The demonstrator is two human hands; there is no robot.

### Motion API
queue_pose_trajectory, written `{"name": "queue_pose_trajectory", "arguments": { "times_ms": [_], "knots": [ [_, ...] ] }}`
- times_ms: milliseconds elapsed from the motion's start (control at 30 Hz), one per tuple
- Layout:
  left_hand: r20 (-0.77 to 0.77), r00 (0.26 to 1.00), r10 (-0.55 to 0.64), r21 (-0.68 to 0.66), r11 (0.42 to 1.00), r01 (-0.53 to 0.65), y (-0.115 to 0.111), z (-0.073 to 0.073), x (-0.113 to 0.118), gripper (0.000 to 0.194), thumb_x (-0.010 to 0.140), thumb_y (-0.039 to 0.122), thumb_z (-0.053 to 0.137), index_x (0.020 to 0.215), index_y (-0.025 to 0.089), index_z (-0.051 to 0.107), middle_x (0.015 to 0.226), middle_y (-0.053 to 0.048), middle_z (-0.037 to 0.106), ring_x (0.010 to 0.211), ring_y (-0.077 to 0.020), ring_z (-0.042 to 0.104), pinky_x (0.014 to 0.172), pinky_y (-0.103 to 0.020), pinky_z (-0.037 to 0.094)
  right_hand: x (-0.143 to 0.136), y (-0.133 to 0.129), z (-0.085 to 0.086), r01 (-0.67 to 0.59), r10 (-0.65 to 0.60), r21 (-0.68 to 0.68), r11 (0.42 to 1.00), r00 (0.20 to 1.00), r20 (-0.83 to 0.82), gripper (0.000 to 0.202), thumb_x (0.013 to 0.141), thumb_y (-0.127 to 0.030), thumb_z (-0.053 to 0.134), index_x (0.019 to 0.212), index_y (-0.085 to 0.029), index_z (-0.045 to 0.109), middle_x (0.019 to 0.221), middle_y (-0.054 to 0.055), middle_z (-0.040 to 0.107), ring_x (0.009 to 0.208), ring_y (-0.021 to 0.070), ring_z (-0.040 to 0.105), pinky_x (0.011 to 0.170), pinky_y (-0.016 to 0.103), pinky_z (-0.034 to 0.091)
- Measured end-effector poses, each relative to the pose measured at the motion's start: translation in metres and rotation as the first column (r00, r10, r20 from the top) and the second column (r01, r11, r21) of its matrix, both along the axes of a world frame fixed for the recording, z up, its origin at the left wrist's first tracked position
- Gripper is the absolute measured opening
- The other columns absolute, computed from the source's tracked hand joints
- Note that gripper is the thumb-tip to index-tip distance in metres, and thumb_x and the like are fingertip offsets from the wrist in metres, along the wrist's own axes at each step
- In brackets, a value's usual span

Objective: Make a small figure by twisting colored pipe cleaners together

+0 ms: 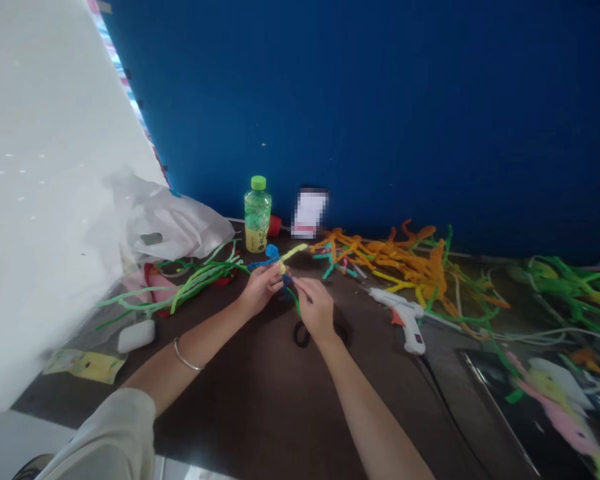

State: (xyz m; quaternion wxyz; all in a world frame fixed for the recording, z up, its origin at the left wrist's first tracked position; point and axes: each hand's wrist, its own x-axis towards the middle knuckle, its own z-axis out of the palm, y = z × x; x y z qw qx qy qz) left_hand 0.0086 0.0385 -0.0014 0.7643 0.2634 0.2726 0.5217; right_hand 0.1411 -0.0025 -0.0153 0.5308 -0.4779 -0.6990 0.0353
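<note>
My left hand (261,290) is closed on a small figure of twisted pipe cleaners, with a blue pipe cleaner (272,252) curled at its top and a pale yellow pipe cleaner (295,252) sticking out to the right. My right hand (314,303) pinches the lower part of the same figure, where dark blue shows between the fingers. A green strand (296,301) hangs down there. My fingers hide much of the figure. Both hands are held above the dark brown table (260,393).
A drink bottle (258,217) and a propped phone (310,213) stand behind my hands. A white glue gun (405,317) lies to the right, below orange pipe cleaners (395,257). Green pipe cleaners (200,280), a plastic bag (175,223) and a white case (137,335) are leftward.
</note>
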Motion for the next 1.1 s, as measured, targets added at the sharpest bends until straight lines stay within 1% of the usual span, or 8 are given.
{"name": "queue_pose_trajectory", "arguments": {
  "times_ms": [133,300,400,567,633,833,933,1100],
  "knots": [
    [-0.006,1.000,0.027,-0.008,1.000,-0.027,0.002,-0.002,0.000,0.018,0.063,0.021,0.070,0.078,0.012,0.064,0.075,-0.003,0.065,0.069,-0.0099,0.061,0.071,-0.024,0.046,0.000,-0.001,0.001,0.007,-0.009,-0.051,0.999,0.999,-0.052,0.018,0.081,-0.019,0.050,0.091,-0.021,0.065,0.087,0.005,0.067,0.081,0.0169,0.062,0.074,0.030,0.049],
    [-0.013,0.999,0.030,-0.074,0.997,-0.031,0.002,-0.003,0.000,0.017,0.063,0.018,0.070,0.079,0.014,0.064,0.074,-0.002,0.065,0.067,-0.0090,0.060,0.057,-0.018,0.046,-0.001,-0.001,0.003,0.073,-0.096,-0.152,0.986,0.983,-0.154,0.017,0.081,-0.025,0.051,0.086,-0.020,0.066,0.082,0.005,0.068,0.074,0.0168,0.063,0.068,0.029,0.051],
    [-0.014,1.000,0.013,-0.099,0.995,-0.014,0.001,-0.003,0.000,0.018,0.062,0.018,0.070,0.080,0.014,0.064,0.076,-0.002,0.065,0.070,-0.0094,0.061,0.061,-0.018,0.048,0.000,-0.001,0.003,0.087,-0.121,-0.196,0.977,0.978,-0.168,0.018,0.081,-0.026,0.050,0.085,-0.018,0.066,0.081,0.006,0.068,0.071,0.0166,0.063,0.064,0.028,0.051],
    [-0.059,0.998,-0.006,-0.032,0.999,0.004,0.000,-0.006,0.001,0.021,0.060,0.018,0.072,0.080,0.014,0.065,0.079,-0.001,0.065,0.075,-0.0103,0.061,0.070,-0.022,0.047,-0.002,-0.003,0.005,0.090,-0.091,-0.071,0.993,0.996,-0.008,0.016,0.079,-0.025,0.052,0.088,-0.019,0.065,0.086,0.007,0.068,0.082,0.0188,0.061,0.079,0.035,0.046],
    [-0.092,0.996,0.002,0.027,1.000,0.000,-0.001,-0.006,0.002,0.019,0.059,0.018,0.072,0.077,0.014,0.065,0.076,-0.002,0.065,0.073,-0.0105,0.060,0.070,-0.022,0.046,-0.003,-0.003,0.006,0.075,-0.076,-0.075,0.994,0.997,-0.006,0.014,0.078,-0.026,0.054,0.085,-0.019,0.065,0.084,0.006,0.068,0.081,0.0190,0.061,0.079,0.036,0.046],
    [-0.181,0.983,0.030,0.117,0.993,-0.009,-0.003,-0.004,0.001,0.016,0.058,0.019,0.073,0.070,0.012,0.065,0.070,-0.002,0.064,0.068,-0.0118,0.059,0.070,-0.026,0.045,-0.004,-0.003,0.010,-0.082,0.002,-0.283,0.956,0.963,-0.270,0.018,0.077,-0.031,0.054,0.082,-0.018,0.064,0.081,0.006,0.067,0.076,0.0189,0.061,0.071,0.032,0.049],
    [-0.205,0.978,0.044,0.126,0.992,-0.018,-0.004,-0.003,-0.001,0.016,0.058,0.020,0.072,0.071,0.012,0.066,0.071,-0.003,0.064,0.068,-0.0122,0.059,0.071,-0.027,0.045,-0.004,-0.002,0.012,-0.216,0.037,-0.403,0.889,0.912,-0.408,0.021,0.075,-0.033,0.056,0.083,-0.017,0.064,0.072,0.004,0.066,0.060,0.0156,0.059,0.056,0.028,0.048],
    [-0.163,0.984,-0.077,0.046,0.995,0.085,-0.002,-0.002,-0.003,0.017,0.059,0.022,0.072,0.072,0.013,0.066,0.070,-0.002,0.063,0.065,-0.0121,0.058,0.067,-0.026,0.045,-0.004,-0.002,0.011,-0.396,0.058,-0.486,0.779,0.818,-0.572,0.021,0.071,-0.035,0.059,0.079,-0.016,0.062,0.058,-0.001,0.058,0.041,0.0077,0.045,0.042,0.022,0.038]
  ]
}}
